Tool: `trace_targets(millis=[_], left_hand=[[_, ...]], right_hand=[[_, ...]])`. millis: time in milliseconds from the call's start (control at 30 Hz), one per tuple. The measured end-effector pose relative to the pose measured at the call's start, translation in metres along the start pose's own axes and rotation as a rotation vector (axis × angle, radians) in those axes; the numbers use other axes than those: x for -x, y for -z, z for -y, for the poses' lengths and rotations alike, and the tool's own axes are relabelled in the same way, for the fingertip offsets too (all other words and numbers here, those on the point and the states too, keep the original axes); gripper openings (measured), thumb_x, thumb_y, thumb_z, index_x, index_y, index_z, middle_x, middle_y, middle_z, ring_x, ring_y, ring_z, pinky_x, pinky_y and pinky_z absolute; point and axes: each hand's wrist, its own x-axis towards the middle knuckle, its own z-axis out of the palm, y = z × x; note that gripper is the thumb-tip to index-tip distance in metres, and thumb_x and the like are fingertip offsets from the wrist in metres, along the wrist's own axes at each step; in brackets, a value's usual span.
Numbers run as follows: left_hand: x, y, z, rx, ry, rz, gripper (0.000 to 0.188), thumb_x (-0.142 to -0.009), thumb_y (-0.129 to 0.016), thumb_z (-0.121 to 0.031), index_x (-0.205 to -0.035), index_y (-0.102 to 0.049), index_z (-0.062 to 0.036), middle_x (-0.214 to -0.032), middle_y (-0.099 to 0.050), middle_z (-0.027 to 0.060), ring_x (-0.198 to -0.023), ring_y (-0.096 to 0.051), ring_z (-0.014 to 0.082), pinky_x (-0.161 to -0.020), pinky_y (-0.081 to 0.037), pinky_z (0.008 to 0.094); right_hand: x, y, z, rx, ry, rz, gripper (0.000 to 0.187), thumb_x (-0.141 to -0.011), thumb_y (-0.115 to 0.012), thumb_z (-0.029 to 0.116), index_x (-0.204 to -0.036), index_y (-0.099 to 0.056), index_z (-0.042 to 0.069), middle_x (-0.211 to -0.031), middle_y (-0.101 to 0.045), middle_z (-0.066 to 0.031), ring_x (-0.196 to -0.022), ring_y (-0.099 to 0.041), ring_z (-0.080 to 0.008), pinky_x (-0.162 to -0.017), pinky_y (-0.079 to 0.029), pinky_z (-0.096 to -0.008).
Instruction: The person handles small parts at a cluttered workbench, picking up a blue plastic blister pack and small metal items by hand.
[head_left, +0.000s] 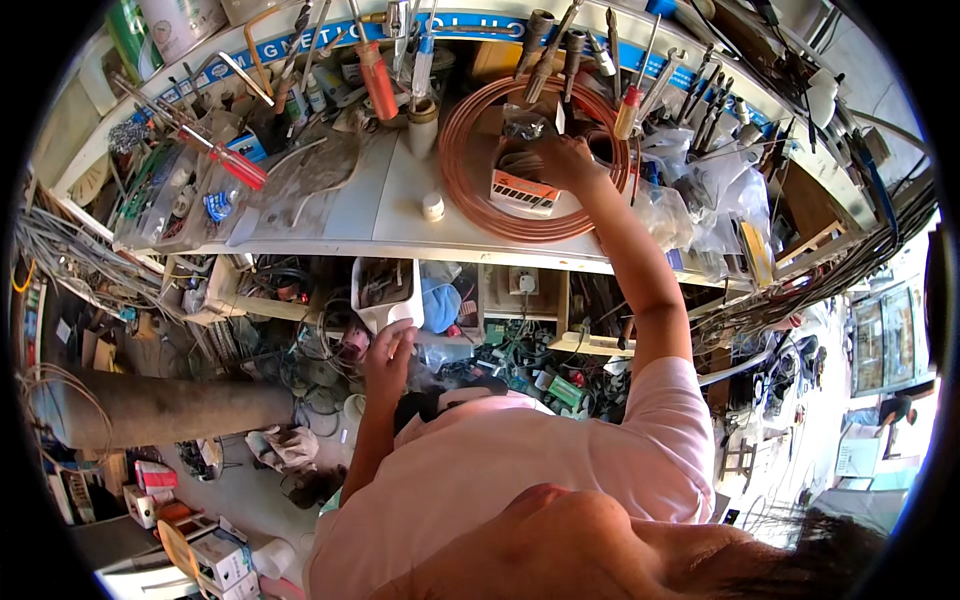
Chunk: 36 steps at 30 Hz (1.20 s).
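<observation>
Now left hand [388,357], fingers unclenched, touches white plastic bin [388,317] below front edge of pale bench [395,200]; tugging might spill it; right hand [568,160]: can't tell grip.

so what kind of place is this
Probably a small repair workshop: a red-handled screwdriver and dark drill bits stand along the back of the cluttered bench, and a coil of copper-coloured tubing lies on it.

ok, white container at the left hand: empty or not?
Not empty: dark items show inside the white container. Cannot tell how deep they go.
</observation>
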Motion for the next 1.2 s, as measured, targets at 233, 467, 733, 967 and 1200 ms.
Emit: trace_targets(millis=[233,467,733,967,1200], left_hand=[[0.005,-0.005,-0.007,0.031,0.0,-0.023,0.028,-0.095,-0.057,-0.019,-0.114,-0.059,0.0016,-0.104,-0.065,0.0092,-0.1,-0.061,0.0157,-0.089,-0.046,0.0277],[-0.003,0.022,0.0,0.039,-0.031,-0.062,0.026,-0.095,-0.058,-0.014,-0.116,-0.056,0.0011,-0.109,-0.064,0.0084,-0.105,-0.06,0.0142,-0.086,-0.047,0.0259],[-0.047,0.058,-0.02,-0.017,-0.079,0.05,0.029,-0.096,-0.054,-0.014,-0.121,-0.054,0.0009,-0.115,-0.062,0.0112,-0.109,-0.058,0.016,-0.09,-0.046,0.0262],[-0.124,0.146,-0.03,-0.341,-0.228,-0.085,0.022,-0.093,-0.06,-0.02,-0.108,-0.063,-0.005,-0.089,-0.064,0.0008,-0.078,-0.058,0.0088,-0.068,-0.048,0.0257],[-0.312,0.267,-0.05,-0.989,-0.444,-0.428,0.01,-0.087,-0.06,-0.023,-0.089,-0.065,-0.0141,-0.089,-0.066,0.0138,-0.081,-0.062,0.0357,-0.068,-0.049,0.0457]], right_hand=[[0.021,0.025,-0.034,-0.219,0.053,-0.301,0.03,-0.087,-0.054,0.012,-0.116,-0.062,0.013,-0.102,-0.065,-0.0167,-0.097,-0.063,-0.0339,-0.082,-0.049,-0.0417],[0.112,0.042,0.022,-0.409,-0.078,-0.802,0.022,-0.092,-0.053,0.007,-0.11,-0.065,0.005,-0.106,-0.066,-0.015,-0.099,-0.064,-0.0312,-0.084,-0.049,-0.037],[0.186,-0.037,0.126,-0.615,-0.194,-0.527,0.02,-0.091,-0.052,0.003,-0.106,-0.064,0.001,-0.099,-0.065,-0.0167,-0.091,-0.063,-0.0356,-0.078,-0.05,-0.0401],[0.154,-0.033,0.212,-0.605,-0.118,-0.472,0.022,-0.087,-0.055,0.002,-0.107,-0.064,0.003,-0.093,-0.064,-0.0151,-0.084,-0.061,-0.0351,-0.074,-0.049,-0.0416],[0.148,-0.032,0.277,-0.528,-0.181,-0.338,0.017,-0.088,-0.056,0.002,-0.103,-0.064,0.002,-0.091,-0.065,-0.0153,-0.084,-0.064,-0.0324,-0.073,-0.05,-0.038]])
